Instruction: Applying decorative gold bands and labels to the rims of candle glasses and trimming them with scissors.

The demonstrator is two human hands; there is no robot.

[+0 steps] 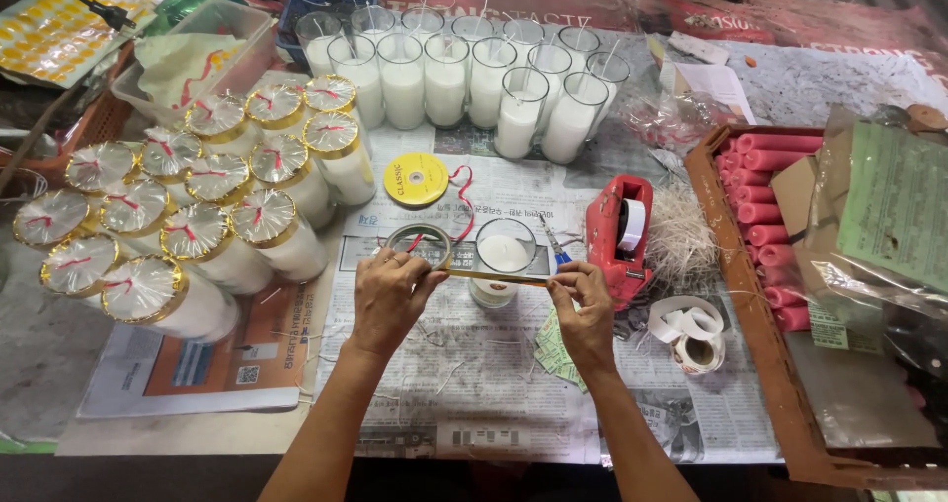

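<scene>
My left hand [387, 295] grips a roll of gold tape [419, 243] above the newspaper. A strip of that tape [494, 276] runs rightward to my right hand [585, 300], which pinches its free end. Just behind the stretched strip stands an open glass candle [502, 261] filled with white wax. A yellow spool [416, 178] with red ribbon [461, 198] lies a little farther back.
Wrapped candles with gold rims [188, 206] crowd the left. Unwrapped glass candles [464, 77] stand in rows at the back. A red tape dispenser [620, 233], a sticker roll [691, 336], straw-like fibre [679, 240] and a wooden tray of pink candles [770, 206] lie at right.
</scene>
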